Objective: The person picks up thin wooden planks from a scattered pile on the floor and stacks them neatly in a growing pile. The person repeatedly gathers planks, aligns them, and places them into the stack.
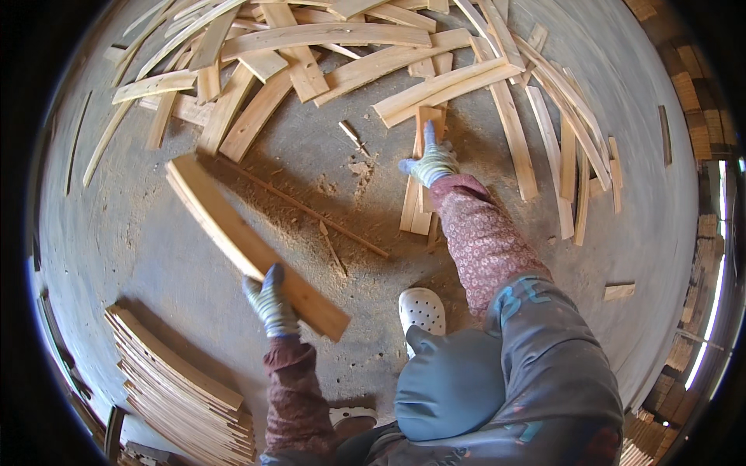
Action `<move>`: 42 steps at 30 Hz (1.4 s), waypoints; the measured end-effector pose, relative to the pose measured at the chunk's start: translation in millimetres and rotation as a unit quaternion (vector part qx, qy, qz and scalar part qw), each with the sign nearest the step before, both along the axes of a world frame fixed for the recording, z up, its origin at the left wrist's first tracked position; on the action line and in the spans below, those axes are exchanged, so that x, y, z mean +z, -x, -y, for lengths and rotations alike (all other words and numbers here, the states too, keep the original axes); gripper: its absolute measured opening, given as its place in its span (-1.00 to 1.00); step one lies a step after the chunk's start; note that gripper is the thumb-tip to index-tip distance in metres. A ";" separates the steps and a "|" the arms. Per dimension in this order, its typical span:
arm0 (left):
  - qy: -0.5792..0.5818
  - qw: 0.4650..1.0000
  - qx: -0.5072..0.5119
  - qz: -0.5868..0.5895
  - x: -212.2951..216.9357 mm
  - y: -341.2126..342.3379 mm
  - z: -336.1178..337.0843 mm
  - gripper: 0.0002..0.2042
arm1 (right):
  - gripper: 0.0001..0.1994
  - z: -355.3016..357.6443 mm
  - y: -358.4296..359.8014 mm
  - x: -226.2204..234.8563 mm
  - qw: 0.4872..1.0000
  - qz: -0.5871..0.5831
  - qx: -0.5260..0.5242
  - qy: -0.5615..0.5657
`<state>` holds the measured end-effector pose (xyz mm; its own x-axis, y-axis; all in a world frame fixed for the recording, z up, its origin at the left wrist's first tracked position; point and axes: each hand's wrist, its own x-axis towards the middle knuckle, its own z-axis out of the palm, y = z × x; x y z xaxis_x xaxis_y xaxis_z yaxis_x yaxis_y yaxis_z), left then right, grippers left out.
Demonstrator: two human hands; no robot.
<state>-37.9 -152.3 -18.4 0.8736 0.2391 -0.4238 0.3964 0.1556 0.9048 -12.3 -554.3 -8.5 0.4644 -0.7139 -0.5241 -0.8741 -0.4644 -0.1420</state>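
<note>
My left hand (271, 305), in a striped knit glove with bluish fingertips, is closed around a long pale wooden board (241, 237). The board slants across the left side above the floor; it may be two boards lying together. My right hand (434, 161), gloved the same way, reaches forward onto a short reddish-brown plank (429, 116). Its index finger lies stretched along the plank, and the thumb points out to the left. The other fingers are mostly hidden. Below that hand, pale planks (416, 208) lie on the floor.
Loose boards (326, 36) lie heaped across the far side, and more (571, 116) spread to the right. At near left stands a neat stack of boards (175, 373). A thin strip (311, 211), splinters and sawdust lie mid-floor. My white clog (422, 309) is close by.
</note>
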 end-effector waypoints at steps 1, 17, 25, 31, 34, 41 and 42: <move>-0.048 0.999 -0.007 0.007 -1.0 -1.6 -18.7 -0.70 | 0.26 -0.6 -4.9 9.0 1.000 -0.016 -0.015 -0.020; -0.387 0.920 -0.052 -0.037 -24.4 -6.1 -68.7 -0.64 | 0.19 29.5 334.4 62.0 0.971 -0.138 0.009 0.195; -0.354 0.932 -0.048 -0.057 -34.3 -8.1 -70.2 -0.63 | 0.17 134.3 414.4 84.9 0.908 -0.034 -0.021 0.417; -0.386 0.919 -0.055 -0.055 -33.0 -8.9 -75.8 -0.62 | 0.15 117.6 447.9 75.6 0.917 -0.187 -0.104 0.336; -0.372 0.926 -0.038 -0.056 -31.1 -7.7 -71.3 -0.61 | 0.14 119.1 507.2 77.3 0.936 -0.114 -0.129 0.306; -0.358 0.930 -0.055 -0.059 -54.0 7.9 -52.1 -0.61 | 0.05 162.9 640.6 87.1 0.903 -0.032 -0.312 0.294; -0.357 0.931 -0.052 -0.051 -51.8 6.0 -50.2 -0.61 | 0.06 170.0 622.7 72.6 0.891 0.086 -0.398 0.202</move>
<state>-43.9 -102.2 -70.1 0.8722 0.4073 -0.2708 0.4644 -0.5162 0.7196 -635.1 -724.3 64.2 -0.2241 -0.9671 -0.1201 -0.9309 0.2489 -0.2674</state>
